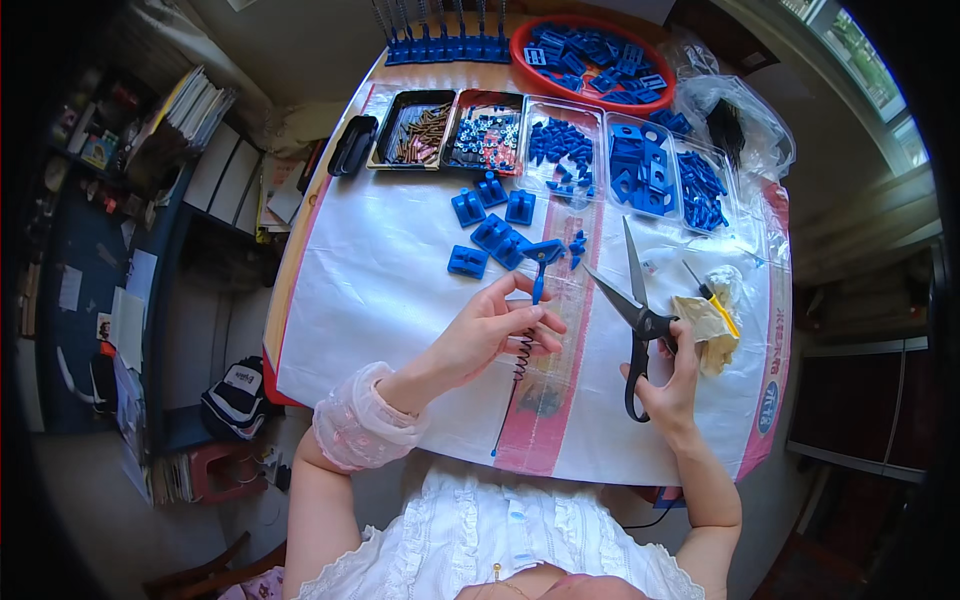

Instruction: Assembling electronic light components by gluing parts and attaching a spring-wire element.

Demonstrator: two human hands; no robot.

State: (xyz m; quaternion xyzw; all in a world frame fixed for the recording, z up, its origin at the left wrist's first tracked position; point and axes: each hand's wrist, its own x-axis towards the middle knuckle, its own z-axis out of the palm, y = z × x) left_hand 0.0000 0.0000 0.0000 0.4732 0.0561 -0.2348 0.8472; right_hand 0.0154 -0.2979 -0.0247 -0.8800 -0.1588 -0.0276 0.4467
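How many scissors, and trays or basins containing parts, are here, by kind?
Black-handled scissors: 1
Black rectangular plastic trays: 2
Clear rectangular plastic trays: 3
Red round plastic basin: 1
Total: 7

Both arms bend at the elbow, each elbow off the near edge of the counter (450, 76). The left hand (505, 325), above the counter's near middle, points inward, thumb and index finger drawn together in a pinch, the other fingers loosely curved. The right hand (672, 385), above the counter's near right part, holds a wider grip, thumb and fingers curled but set apart.
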